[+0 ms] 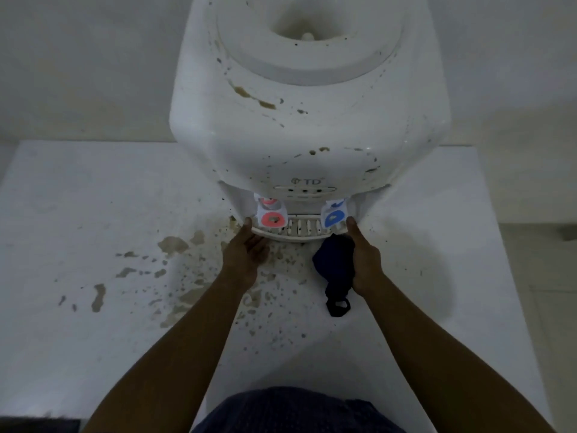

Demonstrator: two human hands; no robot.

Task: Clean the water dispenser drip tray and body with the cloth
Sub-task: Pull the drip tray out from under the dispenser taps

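A white water dispenser (299, 126) with brown stains stands on a white table (93, 214). Its slotted drip tray (301, 229) sticks out below a red tap (272, 219) and a blue tap (334, 219). My left hand (246, 254) touches the tray's left end with its fingertips, palm turned inward. My right hand (363, 257) touches the tray's right end while holding a dark blue cloth (335, 270) bunched against its palm; the cloth's tail hangs toward me.
Brown splashes and spots (175, 245) cover the table in front of and left of the dispenser. The dispenser's open bottle socket (307, 29) is on top. A wall stands behind. The table's right edge (499, 245) drops to the floor.
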